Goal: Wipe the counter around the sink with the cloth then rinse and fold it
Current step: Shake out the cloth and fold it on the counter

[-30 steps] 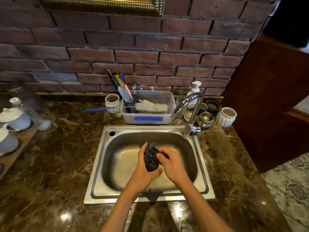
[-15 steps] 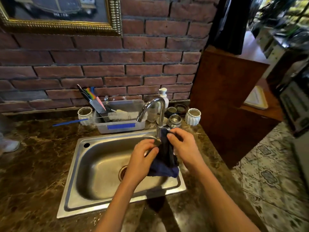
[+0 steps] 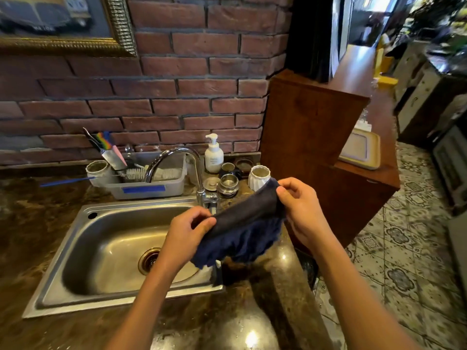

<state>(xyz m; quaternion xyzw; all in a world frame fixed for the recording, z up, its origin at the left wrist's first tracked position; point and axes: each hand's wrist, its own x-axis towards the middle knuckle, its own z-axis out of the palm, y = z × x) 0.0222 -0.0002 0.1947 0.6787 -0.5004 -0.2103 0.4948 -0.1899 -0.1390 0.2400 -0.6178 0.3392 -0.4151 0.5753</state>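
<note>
A dark blue cloth (image 3: 242,231) hangs stretched between both hands over the right rim of the steel sink (image 3: 83,251) and the brown marble counter (image 3: 255,299). My left hand (image 3: 187,233) pinches its lower left corner. My right hand (image 3: 300,210) grips the upper right corner, higher and farther right. The cloth sags in the middle and its lower edge is bunched. The chrome faucet (image 3: 194,168) stands just behind the cloth, with no water seen running.
Behind the sink stand a grey tub (image 3: 149,188) with brushes and knives, a soap pump bottle (image 3: 213,154), small metal cups (image 3: 227,184) and a white ribbed cup (image 3: 259,176). A wooden cabinet (image 3: 316,147) borders the counter on the right, with tiled floor beyond.
The cloth went from a squeezed ball held in the sink to being lifted and spread out between my hands, which moved up and right. The view swung right.
</note>
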